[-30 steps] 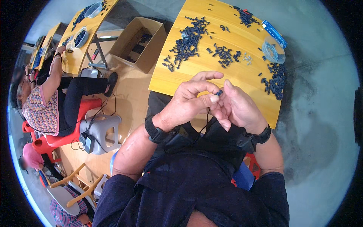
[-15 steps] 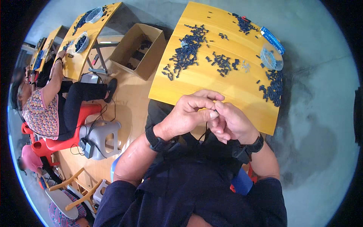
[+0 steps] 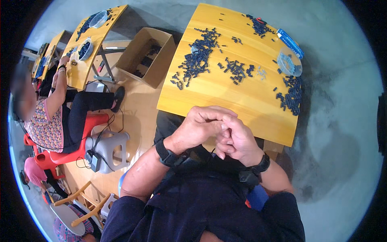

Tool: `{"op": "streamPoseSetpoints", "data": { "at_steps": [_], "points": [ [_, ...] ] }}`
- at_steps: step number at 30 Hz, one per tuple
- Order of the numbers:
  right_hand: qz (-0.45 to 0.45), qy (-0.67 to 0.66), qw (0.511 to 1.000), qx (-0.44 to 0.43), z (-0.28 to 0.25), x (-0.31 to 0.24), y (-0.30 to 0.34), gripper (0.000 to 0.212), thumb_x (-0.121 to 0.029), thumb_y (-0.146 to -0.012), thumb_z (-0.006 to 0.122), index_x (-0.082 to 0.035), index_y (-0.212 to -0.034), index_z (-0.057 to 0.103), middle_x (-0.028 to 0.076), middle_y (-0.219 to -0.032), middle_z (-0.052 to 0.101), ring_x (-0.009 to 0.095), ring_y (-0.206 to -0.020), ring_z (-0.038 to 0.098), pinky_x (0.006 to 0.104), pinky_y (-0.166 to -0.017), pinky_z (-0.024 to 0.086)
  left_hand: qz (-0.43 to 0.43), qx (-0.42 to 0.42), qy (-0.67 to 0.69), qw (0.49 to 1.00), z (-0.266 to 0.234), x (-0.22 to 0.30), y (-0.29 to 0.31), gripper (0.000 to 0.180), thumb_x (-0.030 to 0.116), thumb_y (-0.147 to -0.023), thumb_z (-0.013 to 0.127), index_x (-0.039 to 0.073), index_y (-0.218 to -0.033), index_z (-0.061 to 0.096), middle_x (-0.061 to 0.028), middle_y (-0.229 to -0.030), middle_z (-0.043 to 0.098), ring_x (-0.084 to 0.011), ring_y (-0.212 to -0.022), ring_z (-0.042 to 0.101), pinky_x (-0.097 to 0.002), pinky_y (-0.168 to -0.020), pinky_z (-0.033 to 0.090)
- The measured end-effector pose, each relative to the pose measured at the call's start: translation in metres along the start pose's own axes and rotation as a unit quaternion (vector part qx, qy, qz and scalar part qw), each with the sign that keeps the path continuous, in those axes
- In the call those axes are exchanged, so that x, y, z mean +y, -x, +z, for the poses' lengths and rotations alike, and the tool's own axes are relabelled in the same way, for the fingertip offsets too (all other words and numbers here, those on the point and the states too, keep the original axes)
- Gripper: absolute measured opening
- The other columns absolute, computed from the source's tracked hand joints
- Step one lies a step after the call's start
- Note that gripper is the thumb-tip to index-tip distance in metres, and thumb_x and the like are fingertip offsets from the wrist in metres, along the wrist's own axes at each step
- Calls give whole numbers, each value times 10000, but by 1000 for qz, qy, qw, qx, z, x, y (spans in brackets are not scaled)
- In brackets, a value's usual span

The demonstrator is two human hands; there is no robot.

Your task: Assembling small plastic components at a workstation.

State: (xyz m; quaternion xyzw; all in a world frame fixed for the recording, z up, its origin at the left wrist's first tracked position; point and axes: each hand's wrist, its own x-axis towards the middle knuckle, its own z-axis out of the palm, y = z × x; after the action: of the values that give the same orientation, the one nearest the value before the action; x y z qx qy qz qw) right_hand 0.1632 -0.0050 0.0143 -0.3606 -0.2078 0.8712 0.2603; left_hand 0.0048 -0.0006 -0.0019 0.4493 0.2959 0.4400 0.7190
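Observation:
Over the near edge of the yellow table (image 3: 183, 103), my left hand (image 3: 203, 125) and my right hand (image 3: 240, 139) are pressed together. My left thumb and fingers are closed in a pinch against the right fingertips, and my right fingers are curled. Whatever they hold between them is hidden. Beyond the hands lie a small pile of short black cylindrical pieces (image 3: 237, 71), a larger left pile (image 3: 197, 56) and a right pile (image 3: 291, 97). A few small clear pieces (image 3: 261, 73) rest beside the middle pile.
A clear plastic tub (image 3: 288, 64) and a blue-and-white box (image 3: 290, 43) stand at the table's right edge. On the floor to the left is an open cardboard box (image 3: 151, 76). Farther left, a person (image 3: 48, 121) sits at another table (image 3: 78, 74); a grey stool (image 3: 115, 147) stands nearby.
Both hands have drawn slightly nearer to me and closed more tightly together. A small dark piece seen at my fingertips earlier is now out of sight.

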Motion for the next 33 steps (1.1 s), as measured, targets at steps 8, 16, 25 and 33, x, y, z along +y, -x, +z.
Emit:
{"op": "streamPoseSetpoints", "data": {
  "at_steps": [8, 16, 25, 33],
  "points": [
    [18, -41, 998, -51, -15, 4, -17, 493, -539, -959, 341, -135, -686, 418, -25, -486, 316, 100, -321, 342, 348, -382, 494, -109, -9, -3, 994, -12, 5, -3, 133, 69, -898, 591, -32, -965, 645, -91, -847, 663, -159, -713, 657, -274, -647, 550],
    [-17, 97, 993, 67, -48, 4, -10, 468, -493, -947, 452, -52, -815, 542, -25, -527, 400, 80, -346, 403, 275, -358, 468, -21, -41, -146, 988, -12, -27, -10, 245, 6, -838, 633, -33, -1080, 631, -122, -1146, 602, -189, -1072, 570, -288, -869, 481],
    [-259, 701, 577, 329, -172, -34, -2, 221, -217, -844, 624, 1, -839, 588, 188, -684, 628, 348, -602, 618, 426, -549, 498, -137, 184, -254, 940, -53, -2, 10, 289, 63, -855, 614, -46, -1122, 593, -103, -975, 658, -124, -870, 604, -249, -765, 482],
    [-216, 686, 505, 478, -192, -45, 1, 213, -208, -859, 590, -19, -957, 577, 241, -763, 630, 420, -745, 616, 491, -652, 479, -158, 285, -167, 931, -74, 3, 66, 225, 73, -869, 585, -27, -1065, 633, -83, -959, 660, -145, -876, 624, -247, -733, 473]
  ]
}}
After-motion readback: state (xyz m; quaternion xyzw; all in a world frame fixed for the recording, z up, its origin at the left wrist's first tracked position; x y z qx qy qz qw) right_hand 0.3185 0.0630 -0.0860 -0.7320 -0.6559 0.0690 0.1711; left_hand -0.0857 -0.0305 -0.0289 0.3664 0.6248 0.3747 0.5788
